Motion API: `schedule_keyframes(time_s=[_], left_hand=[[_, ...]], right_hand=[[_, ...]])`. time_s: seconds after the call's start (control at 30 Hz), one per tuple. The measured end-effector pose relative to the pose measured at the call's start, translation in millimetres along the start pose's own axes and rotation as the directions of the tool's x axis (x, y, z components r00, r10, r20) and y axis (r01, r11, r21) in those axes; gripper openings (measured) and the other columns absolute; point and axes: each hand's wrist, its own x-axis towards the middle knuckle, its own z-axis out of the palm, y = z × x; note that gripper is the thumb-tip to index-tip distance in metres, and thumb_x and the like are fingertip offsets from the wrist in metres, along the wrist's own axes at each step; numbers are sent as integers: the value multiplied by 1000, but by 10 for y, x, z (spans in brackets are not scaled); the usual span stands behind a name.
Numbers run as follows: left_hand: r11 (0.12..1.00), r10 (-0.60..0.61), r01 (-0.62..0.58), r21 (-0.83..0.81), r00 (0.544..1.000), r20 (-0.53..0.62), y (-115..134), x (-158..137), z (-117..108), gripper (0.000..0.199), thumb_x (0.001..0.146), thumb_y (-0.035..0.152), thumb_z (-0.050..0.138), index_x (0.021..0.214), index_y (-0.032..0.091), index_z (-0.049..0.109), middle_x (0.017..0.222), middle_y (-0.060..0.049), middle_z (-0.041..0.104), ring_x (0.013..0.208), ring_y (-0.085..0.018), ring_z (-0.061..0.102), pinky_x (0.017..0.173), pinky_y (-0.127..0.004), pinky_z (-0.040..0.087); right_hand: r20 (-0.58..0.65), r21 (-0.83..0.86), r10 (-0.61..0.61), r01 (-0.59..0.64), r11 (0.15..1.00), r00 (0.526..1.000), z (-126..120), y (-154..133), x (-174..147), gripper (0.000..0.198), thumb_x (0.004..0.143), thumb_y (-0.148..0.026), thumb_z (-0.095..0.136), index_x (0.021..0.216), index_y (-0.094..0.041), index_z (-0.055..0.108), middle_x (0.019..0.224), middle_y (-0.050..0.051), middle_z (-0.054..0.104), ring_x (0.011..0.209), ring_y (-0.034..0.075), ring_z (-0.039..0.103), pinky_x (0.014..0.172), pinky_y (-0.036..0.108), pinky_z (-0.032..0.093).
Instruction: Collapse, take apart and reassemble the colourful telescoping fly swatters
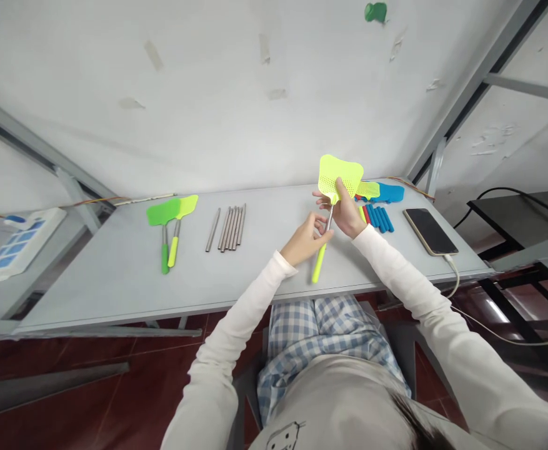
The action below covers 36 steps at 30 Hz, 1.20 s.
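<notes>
Yellow-green plastic marks the swatter [333, 169] that we hold tilted above the desk [245, 278] near its front edge, our right fingers [340, 187] closed about its neck and our left fingers [320, 238] pinching its metal rod [330, 215], presumably to steady both parts.

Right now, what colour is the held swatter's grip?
The grip is bright yellow-green, best seen in the head view.

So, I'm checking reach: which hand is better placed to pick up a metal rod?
Probably the left hand: it is nearer the metal rods, though busy at the yellow swatter. The right hand, farther away, holds the same swatter.
</notes>
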Motion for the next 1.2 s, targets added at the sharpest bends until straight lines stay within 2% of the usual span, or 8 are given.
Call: schedule_keyframes(time_s=[0.2,0.3,0.43,0.53,0.7,0.83,0.97,1.2], left_hand=[[967,-64,38,-253,993,-96,-32,485,183,23,97,42,41,89,22,42,66,7,46,45,-5,47,47,-18,36],[902,-197,132,-412,973,-119,-49,614,264,30,100,44,32,80,22,35,54,11,28,35,-2,25,39,-15,19],[848,-280,219,-482,958,-58,-55,582,276,33,102,41,27,76,21,33,52,11,24,34,-1,16,37,-15,11],[829,-300,243,-504,953,-33,-50,521,240,32,102,36,27,74,21,33,52,12,22,33,-1,15,37,-14,9],[796,-299,232,-559,954,-30,-47,446,176,32,101,36,30,74,20,34,52,11,24,33,-1,17,37,-13,10],[763,-312,260,-591,950,14,-66,393,124,30,98,36,39,74,19,39,52,11,28,34,-1,20,37,-14,12],[777,-280,184,-602,957,-69,-51,452,100,24,92,35,53,77,18,45,59,7,44,41,-2,39,42,-14,29],[777,-272,206,-595,962,-23,51,632,152,30,96,38,47,76,22,32,51,13,23,35,-1,15,39,-13,10]], right_hand=[[-9,-104,65,-66,992,998,60,26,-37,76,76,-86,39,108,-22,63,69,4,69,62,20,63,53,33,50],[-57,-134,-22,14,991,998,61,93,87,72,78,-83,40,114,-24,60,81,5,72,75,21,68,65,34,53],[-196,-146,-82,54,988,977,-19,159,362,65,80,-78,46,111,-24,60,100,7,71,88,22,68,70,34,54],[-317,-135,-51,8,991,947,-47,184,564,60,80,-76,48,103,-22,61,100,7,70,84,21,68,66,32,53],[-347,-111,-25,-15,994,937,12,191,701,53,81,-72,51,98,-23,61,97,6,69,80,19,67,59,28,49],[-316,-104,-49,17,994,948,88,206,534,57,80,-76,47,100,-24,60,94,4,68,74,15,64,58,27,47],[-249,-110,34,-63,992,968,210,256,277,69,75,-84,42,103,-24,61,78,4,67,61,17,58,48,29,43],[-282,-111,102,-138,984,954,135,219,435,60,76,-79,50,88,-21,59,62,1,57,58,15,54,46,27,39]])
